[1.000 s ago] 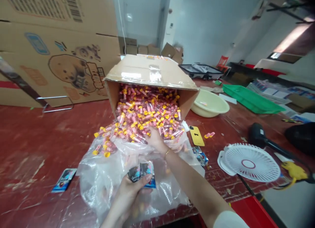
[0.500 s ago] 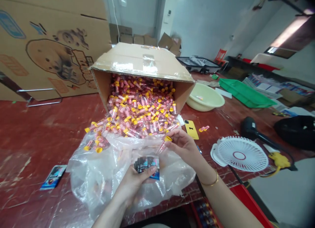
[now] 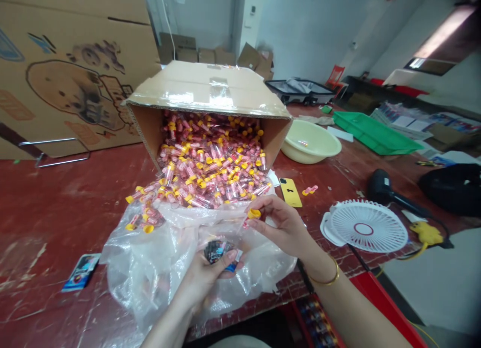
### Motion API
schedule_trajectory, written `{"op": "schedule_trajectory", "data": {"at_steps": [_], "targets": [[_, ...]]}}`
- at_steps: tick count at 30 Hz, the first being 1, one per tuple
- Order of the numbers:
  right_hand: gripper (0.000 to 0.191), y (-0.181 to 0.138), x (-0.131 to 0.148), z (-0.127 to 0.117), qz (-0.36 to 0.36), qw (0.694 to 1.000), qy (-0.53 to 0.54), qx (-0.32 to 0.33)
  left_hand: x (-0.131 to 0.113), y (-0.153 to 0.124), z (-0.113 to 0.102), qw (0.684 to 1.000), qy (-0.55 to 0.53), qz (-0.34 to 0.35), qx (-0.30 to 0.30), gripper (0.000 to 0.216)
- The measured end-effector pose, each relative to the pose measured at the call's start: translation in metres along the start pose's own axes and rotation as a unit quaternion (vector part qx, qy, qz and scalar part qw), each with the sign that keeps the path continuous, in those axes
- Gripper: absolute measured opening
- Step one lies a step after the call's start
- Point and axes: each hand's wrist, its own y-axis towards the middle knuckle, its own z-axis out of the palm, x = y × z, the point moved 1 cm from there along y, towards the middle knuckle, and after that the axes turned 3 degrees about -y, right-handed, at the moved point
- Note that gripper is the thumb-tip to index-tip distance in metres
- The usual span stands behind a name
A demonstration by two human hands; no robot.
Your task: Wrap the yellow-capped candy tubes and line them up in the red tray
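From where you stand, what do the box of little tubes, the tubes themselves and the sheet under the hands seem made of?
Box: brown cardboard, with a corrugated edge and glossy tape. Tubes: probably clear, shiny plastic, being see-through with bright highlights; glass is possible. Sheet: thin plastic film, apparently; it's translucent, wrinkled and glossy.

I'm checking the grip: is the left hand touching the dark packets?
Touching. The head view shows the left hand holding the packets, its thumb lying across their front.
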Motion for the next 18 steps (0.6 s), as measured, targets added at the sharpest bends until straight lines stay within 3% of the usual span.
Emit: {"op": "schedule_trajectory", "data": {"at_steps": [7, 13, 18], "targets": [[0.02, -0.001, 0.008, -0.001, -0.037, 0.997, -0.055, 0.027, 0.002, 0.002, 0.002, 0.999, -0.029, 0.043, -0.011, 0.019], [0.012, 0.001, 0.013, 0.002, -0.056, 0.993, -0.094, 0.045, 0.003, 0.005, 0.004, 0.996, -0.064, 0.031, -0.051, 0.024], [0.008, 0.005, 0.008, 0.007, 0.017, 0.997, -0.069, 0.039, 0.003, 0.005, 0.006, 0.996, -0.049, 0.04, -0.056, 0.022]]}}
